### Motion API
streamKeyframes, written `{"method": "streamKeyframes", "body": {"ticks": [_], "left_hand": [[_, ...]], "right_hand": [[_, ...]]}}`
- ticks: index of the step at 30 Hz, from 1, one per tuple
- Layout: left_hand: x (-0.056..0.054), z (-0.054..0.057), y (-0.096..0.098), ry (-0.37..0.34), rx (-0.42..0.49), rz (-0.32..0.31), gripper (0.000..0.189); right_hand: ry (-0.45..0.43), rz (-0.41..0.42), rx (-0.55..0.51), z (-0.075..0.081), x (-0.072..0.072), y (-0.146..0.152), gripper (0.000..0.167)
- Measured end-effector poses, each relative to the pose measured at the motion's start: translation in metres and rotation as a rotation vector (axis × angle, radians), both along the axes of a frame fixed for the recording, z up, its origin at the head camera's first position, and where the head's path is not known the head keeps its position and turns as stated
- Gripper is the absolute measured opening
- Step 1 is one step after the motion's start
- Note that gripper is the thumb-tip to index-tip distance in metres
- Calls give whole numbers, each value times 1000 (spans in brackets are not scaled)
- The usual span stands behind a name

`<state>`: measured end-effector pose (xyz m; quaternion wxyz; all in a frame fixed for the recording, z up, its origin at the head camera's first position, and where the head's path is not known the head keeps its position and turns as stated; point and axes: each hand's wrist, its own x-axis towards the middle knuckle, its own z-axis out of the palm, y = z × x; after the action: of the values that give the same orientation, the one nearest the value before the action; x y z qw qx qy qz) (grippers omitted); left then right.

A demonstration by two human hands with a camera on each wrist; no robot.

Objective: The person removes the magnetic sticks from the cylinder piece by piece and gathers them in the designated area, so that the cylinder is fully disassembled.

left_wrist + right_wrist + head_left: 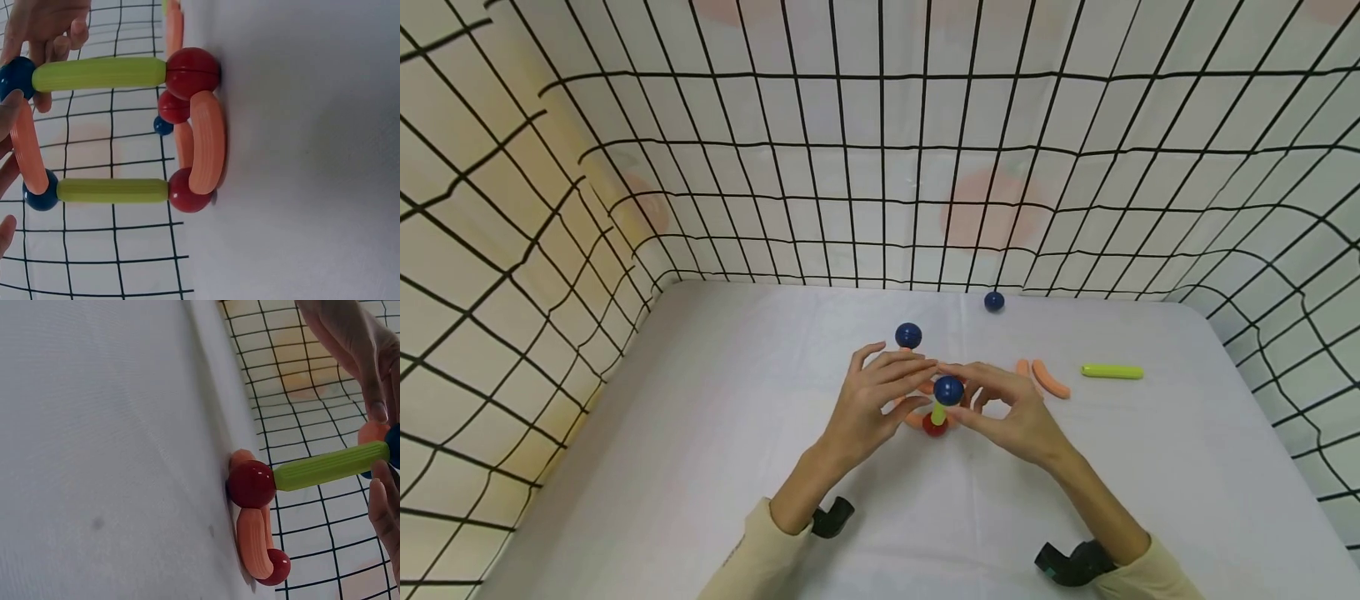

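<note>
Centrally, I am pinching a blue ball [948, 391] between the thumb and fingertips of my right hand [1022, 421]; directly below these fingers, an upright green rod [331, 466] is joining it to a red ball [251, 484] resting on the white tabletop [662, 467]. Facing it, my left hand [876, 396] is gripping a curved orange rod [28, 150], its thumb and fingers bending about the piece close to the end touching the pinched ball. At the rod's other end, just beyond my left fingers, a second blue ball [40, 194] is capping a second green rod [112, 190], which is standing on another red ball [190, 189]. Under my fingers, a lower orange rod [207, 142] is linking these two red balls, while a third red ball [174, 106] is showing behind it. To the right of my right fingers, two loose orange rods [1050, 380] are lying near, and a loose green rod [1112, 372] is lying farther out. Well beyond my fingertips, a loose blue ball [994, 302] is resting near the black wire mesh [882, 167].
</note>
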<state>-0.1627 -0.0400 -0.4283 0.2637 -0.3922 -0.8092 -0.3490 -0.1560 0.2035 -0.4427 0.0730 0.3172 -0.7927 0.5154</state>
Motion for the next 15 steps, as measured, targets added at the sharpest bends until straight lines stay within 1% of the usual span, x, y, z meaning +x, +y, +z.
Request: {"method": "streamKeyframes", "body": {"ticks": [4, 7, 15], "left_hand": [[0, -1, 1, 15, 2, 7, 46], [1, -2, 2, 24, 6, 12, 42], [0, -4, 3, 32, 13, 17, 30]], "right_hand": [[45, 3, -28, -2, 1, -2, 57], [60, 1, -43, -3, 1, -3, 57], [54, -7, -67, -5, 2, -4, 56]]}}
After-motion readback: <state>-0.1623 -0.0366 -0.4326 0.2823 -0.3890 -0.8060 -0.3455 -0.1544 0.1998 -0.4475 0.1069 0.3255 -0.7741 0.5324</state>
